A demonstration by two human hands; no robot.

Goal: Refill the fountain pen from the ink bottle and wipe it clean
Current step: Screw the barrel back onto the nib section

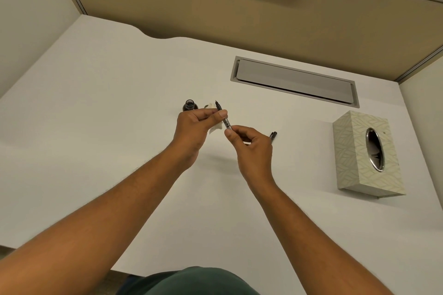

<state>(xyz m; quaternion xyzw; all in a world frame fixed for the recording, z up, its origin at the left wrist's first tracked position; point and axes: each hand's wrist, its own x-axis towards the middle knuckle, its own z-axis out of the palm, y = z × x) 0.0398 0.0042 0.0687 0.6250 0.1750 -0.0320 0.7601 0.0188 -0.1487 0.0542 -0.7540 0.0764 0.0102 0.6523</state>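
The fountain pen [225,121] is held up over the white desk, nib pointing away from me. My left hand [196,127] pinches its front section between thumb and fingers, with a white tissue [214,130] tucked in the same grip. My right hand [251,148] pinches the pen's rear end. An uncapped dark ink bottle [190,105] stands on the desk just behind my left hand. A black pen part [273,136], probably the cap or barrel, lies on the desk to the right of my right hand.
A patterned tissue box [366,153] lies on the desk [119,103] at the right. A grey cable flap [294,80] is set into the desk behind it. Tan partition walls [191,2] close the back and sides.
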